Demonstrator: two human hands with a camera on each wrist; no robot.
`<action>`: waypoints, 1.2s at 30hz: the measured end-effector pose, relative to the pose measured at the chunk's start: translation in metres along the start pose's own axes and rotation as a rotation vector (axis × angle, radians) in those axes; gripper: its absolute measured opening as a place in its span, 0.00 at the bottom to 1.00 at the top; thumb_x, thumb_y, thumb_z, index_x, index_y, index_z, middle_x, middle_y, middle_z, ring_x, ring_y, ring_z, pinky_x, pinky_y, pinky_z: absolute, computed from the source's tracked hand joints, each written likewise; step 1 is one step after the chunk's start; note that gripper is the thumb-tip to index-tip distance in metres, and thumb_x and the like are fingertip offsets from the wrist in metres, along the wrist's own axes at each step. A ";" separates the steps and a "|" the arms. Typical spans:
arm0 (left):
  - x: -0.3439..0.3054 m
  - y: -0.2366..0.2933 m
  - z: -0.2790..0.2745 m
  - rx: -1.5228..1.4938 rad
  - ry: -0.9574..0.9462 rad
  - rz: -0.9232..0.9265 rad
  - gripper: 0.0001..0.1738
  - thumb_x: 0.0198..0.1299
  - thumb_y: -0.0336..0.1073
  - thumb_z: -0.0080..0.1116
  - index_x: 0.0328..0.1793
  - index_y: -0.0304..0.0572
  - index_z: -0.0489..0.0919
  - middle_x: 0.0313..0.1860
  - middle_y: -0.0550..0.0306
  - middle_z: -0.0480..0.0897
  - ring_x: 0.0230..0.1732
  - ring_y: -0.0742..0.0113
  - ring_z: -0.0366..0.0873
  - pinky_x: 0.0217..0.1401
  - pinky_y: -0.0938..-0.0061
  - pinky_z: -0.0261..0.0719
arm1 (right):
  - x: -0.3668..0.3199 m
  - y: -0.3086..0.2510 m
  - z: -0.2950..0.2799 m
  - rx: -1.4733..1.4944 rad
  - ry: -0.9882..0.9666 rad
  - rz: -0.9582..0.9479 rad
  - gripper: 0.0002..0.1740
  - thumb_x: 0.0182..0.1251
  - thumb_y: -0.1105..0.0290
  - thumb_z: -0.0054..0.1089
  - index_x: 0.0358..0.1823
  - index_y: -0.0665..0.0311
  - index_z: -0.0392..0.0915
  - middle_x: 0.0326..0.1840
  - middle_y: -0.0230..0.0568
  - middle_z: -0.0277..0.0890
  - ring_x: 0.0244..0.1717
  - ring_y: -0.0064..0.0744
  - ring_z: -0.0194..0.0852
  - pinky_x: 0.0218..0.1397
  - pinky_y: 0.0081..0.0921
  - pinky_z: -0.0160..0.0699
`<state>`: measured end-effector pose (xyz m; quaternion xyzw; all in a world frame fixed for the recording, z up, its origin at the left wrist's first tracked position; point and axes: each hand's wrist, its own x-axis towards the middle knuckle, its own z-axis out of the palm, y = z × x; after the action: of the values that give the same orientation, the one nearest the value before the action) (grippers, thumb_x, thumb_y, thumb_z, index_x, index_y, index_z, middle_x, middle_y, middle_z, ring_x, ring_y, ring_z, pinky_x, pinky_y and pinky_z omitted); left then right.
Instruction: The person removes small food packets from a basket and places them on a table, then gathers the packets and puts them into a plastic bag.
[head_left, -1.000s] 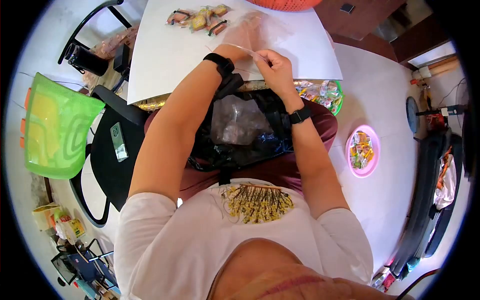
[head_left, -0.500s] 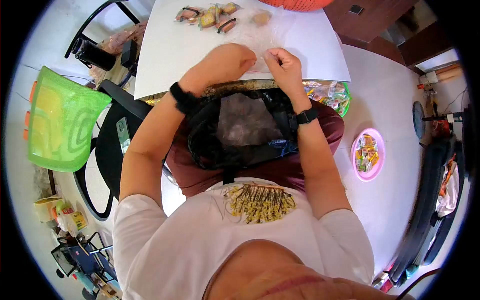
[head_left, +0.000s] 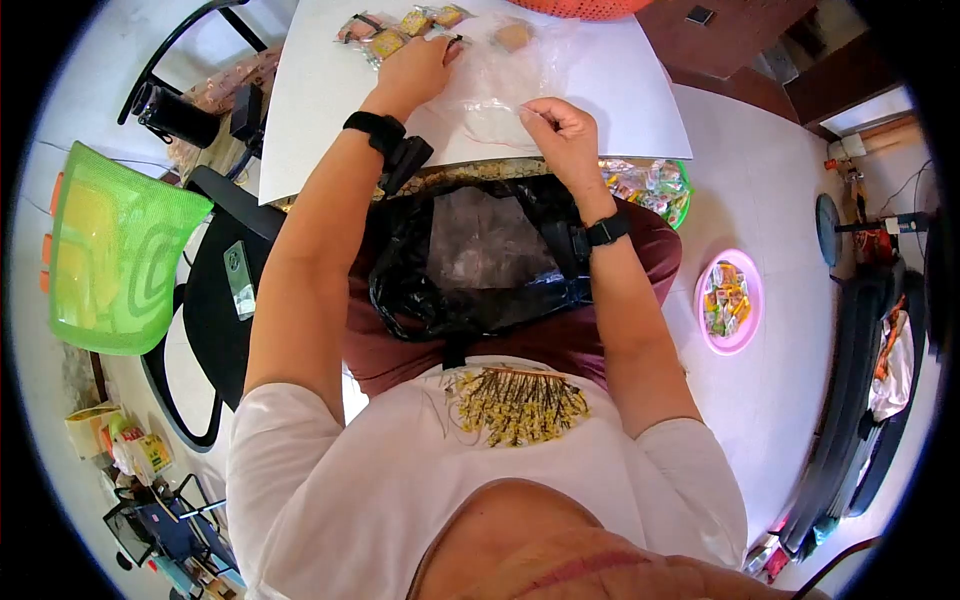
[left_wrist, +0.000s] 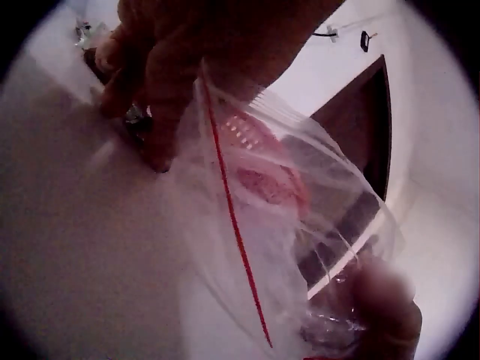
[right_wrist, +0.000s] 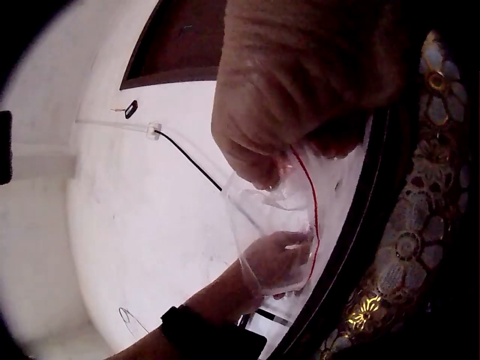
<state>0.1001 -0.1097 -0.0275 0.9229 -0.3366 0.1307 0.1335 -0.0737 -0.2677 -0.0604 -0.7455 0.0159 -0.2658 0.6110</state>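
Note:
My left hand [head_left: 415, 75] reaches over the white table and grips a small wrapped cake at its fingertips; in the left wrist view its curled fingers surround the dark-edged wrapper. Several other wrapped cakes [head_left: 388, 42] lie beside it. My right hand [head_left: 568, 145] pinches the near edge of a clear plastic bag [head_left: 485, 90], between thumb and finger. One wrapped cake [head_left: 512, 38] shows through the far part of that bag. A red line [left_wrist: 240, 240] runs along the bag's mouth. The left hand partly hides the cake it grips.
A black bag [head_left: 390, 280] holding clear plastic bags [head_left: 485, 245] rests on the lap below the table edge. Beyond the table's far side is an orange basket [head_left: 580, 8]. To the right are a green-rimmed basket [head_left: 683, 200] and a pink basin [head_left: 700, 310], both with small packets.
The left hand has left the bag and moved forward to the cakes, taking hold of one. The bag lies flatter on the table, with the right hand still pinching its edge.

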 end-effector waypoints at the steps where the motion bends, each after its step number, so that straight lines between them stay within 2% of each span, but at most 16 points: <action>1: -0.003 0.007 -0.012 0.015 -0.075 -0.053 0.19 0.68 0.49 0.44 0.42 0.43 0.79 0.38 0.41 0.82 0.41 0.39 0.80 0.41 0.50 0.77 | 0.000 -0.002 0.000 0.008 -0.003 -0.001 0.05 0.60 0.72 0.64 0.32 0.66 0.81 0.19 0.21 0.67 0.22 0.10 0.58 0.25 0.13 0.58; 7: -0.028 -0.003 -0.026 0.094 -0.144 -0.109 0.20 0.68 0.49 0.43 0.43 0.39 0.76 0.41 0.39 0.81 0.42 0.42 0.80 0.41 0.52 0.76 | 0.000 -0.003 0.001 0.023 -0.005 -0.002 0.05 0.59 0.72 0.64 0.30 0.67 0.81 0.19 0.22 0.68 0.22 0.11 0.59 0.25 0.14 0.60; 11: -0.055 -0.008 -0.036 0.102 -0.017 -0.150 0.17 0.68 0.45 0.43 0.43 0.39 0.76 0.39 0.41 0.81 0.40 0.42 0.81 0.39 0.51 0.76 | 0.001 -0.001 0.000 -0.061 -0.001 -0.028 0.07 0.61 0.71 0.63 0.31 0.68 0.80 0.21 0.24 0.71 0.24 0.13 0.62 0.27 0.16 0.64; 14: -0.076 -0.007 -0.040 0.175 -0.050 -0.154 0.17 0.68 0.46 0.44 0.43 0.41 0.76 0.37 0.43 0.80 0.38 0.43 0.80 0.38 0.52 0.76 | 0.000 -0.005 0.004 0.006 0.023 -0.041 0.07 0.61 0.71 0.63 0.31 0.69 0.80 0.21 0.26 0.72 0.24 0.13 0.64 0.28 0.15 0.65; 17: -0.094 -0.001 -0.048 0.172 -0.029 -0.071 0.16 0.66 0.47 0.46 0.42 0.44 0.76 0.35 0.45 0.79 0.36 0.45 0.80 0.38 0.53 0.77 | -0.001 -0.005 0.004 -0.019 0.020 -0.059 0.08 0.61 0.71 0.63 0.31 0.69 0.80 0.24 0.31 0.75 0.26 0.16 0.67 0.30 0.17 0.68; 20: -0.107 -0.005 -0.049 0.118 0.043 0.027 0.16 0.64 0.48 0.51 0.47 0.46 0.77 0.34 0.45 0.78 0.34 0.45 0.78 0.38 0.53 0.77 | -0.002 -0.002 0.004 -0.120 0.008 -0.097 0.08 0.60 0.70 0.63 0.32 0.68 0.80 0.27 0.36 0.77 0.27 0.22 0.71 0.33 0.20 0.70; 23: -0.110 -0.006 -0.049 0.069 0.034 -0.076 0.18 0.61 0.50 0.55 0.47 0.45 0.78 0.35 0.45 0.80 0.35 0.45 0.79 0.38 0.55 0.77 | -0.002 0.003 0.005 -0.187 -0.011 -0.104 0.09 0.59 0.67 0.63 0.32 0.67 0.80 0.28 0.40 0.77 0.28 0.27 0.73 0.34 0.23 0.71; 26: -0.123 -0.003 -0.063 -0.022 0.020 -0.192 0.17 0.58 0.46 0.59 0.46 0.43 0.80 0.35 0.46 0.81 0.34 0.48 0.79 0.38 0.61 0.77 | -0.006 0.004 0.008 -0.188 -0.015 -0.162 0.09 0.59 0.67 0.63 0.32 0.67 0.80 0.29 0.42 0.78 0.28 0.30 0.74 0.34 0.24 0.72; 29: -0.144 0.011 -0.081 -0.289 0.168 -0.184 0.15 0.57 0.43 0.61 0.45 0.41 0.81 0.34 0.47 0.81 0.33 0.52 0.79 0.37 0.65 0.77 | -0.013 -0.008 0.012 -0.141 0.017 -0.065 0.10 0.59 0.66 0.63 0.32 0.67 0.80 0.29 0.43 0.78 0.28 0.34 0.75 0.35 0.25 0.72; 32: -0.156 0.040 -0.091 -0.367 0.166 0.010 0.14 0.55 0.39 0.62 0.46 0.41 0.81 0.33 0.48 0.80 0.30 0.55 0.78 0.35 0.67 0.77 | -0.018 -0.019 0.021 -0.190 0.064 -0.076 0.10 0.60 0.66 0.62 0.31 0.67 0.80 0.28 0.45 0.77 0.30 0.40 0.75 0.35 0.29 0.73; 33: -0.156 0.050 -0.093 -0.356 0.160 0.062 0.15 0.55 0.39 0.61 0.46 0.41 0.80 0.33 0.47 0.79 0.31 0.52 0.79 0.34 0.63 0.77 | -0.020 -0.025 0.024 -0.229 0.072 -0.122 0.09 0.60 0.66 0.61 0.31 0.67 0.80 0.28 0.46 0.76 0.30 0.42 0.75 0.35 0.30 0.73; 36: -0.143 0.067 -0.088 -0.136 0.018 0.082 0.13 0.57 0.38 0.58 0.46 0.41 0.78 0.33 0.44 0.78 0.33 0.47 0.79 0.35 0.59 0.76 | -0.027 -0.045 0.032 -0.326 0.087 -0.244 0.08 0.61 0.67 0.58 0.31 0.66 0.80 0.28 0.47 0.75 0.32 0.47 0.75 0.34 0.35 0.73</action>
<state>-0.0630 -0.0461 0.0179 0.8960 -0.3808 0.1214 0.1933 -0.0972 -0.2177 -0.0326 -0.8188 -0.0056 -0.3636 0.4443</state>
